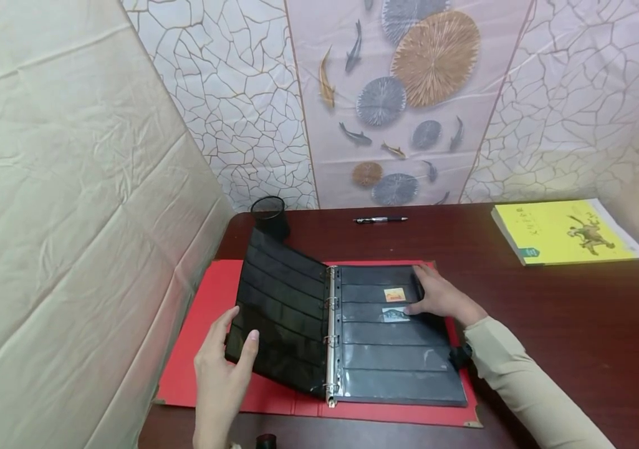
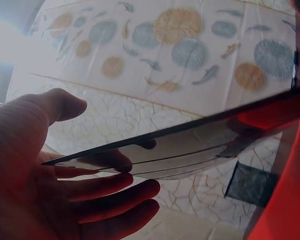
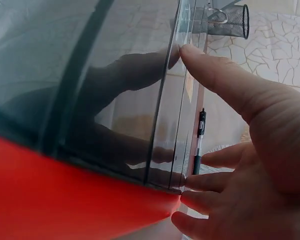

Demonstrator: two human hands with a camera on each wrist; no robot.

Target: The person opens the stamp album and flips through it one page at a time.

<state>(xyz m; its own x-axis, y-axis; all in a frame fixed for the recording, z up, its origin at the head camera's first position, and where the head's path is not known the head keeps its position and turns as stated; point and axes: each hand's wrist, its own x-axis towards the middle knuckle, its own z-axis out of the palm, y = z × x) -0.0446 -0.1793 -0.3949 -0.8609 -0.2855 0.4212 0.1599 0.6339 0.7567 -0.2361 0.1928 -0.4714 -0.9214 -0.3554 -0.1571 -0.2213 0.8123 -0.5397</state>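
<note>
A red ring-binder stamp album [image 1: 181,355] lies spread on the table. One black pocket page [image 1: 280,312] stands raised on the left of the metal rings [image 1: 331,341]. My left hand [image 1: 221,358] is at that page's outer edge, fingers behind it and thumb apart from its front in the left wrist view. On the right-hand page [image 1: 398,357] sit an orange stamp [image 1: 394,295] and, just below, a blue-grey stamp [image 1: 393,315]. My right hand [image 1: 441,295] rests there, thumb over the lower stamp's right end and fingers at the page's outer edge.
Behind the album's left side stands a black mesh pen cup [image 1: 270,218]. A pen [image 1: 381,219] lies near the table's back edge. Yellow-covered books [image 1: 566,234] are at the back right. Fabric walls [image 1: 128,206] border the table at left and back.
</note>
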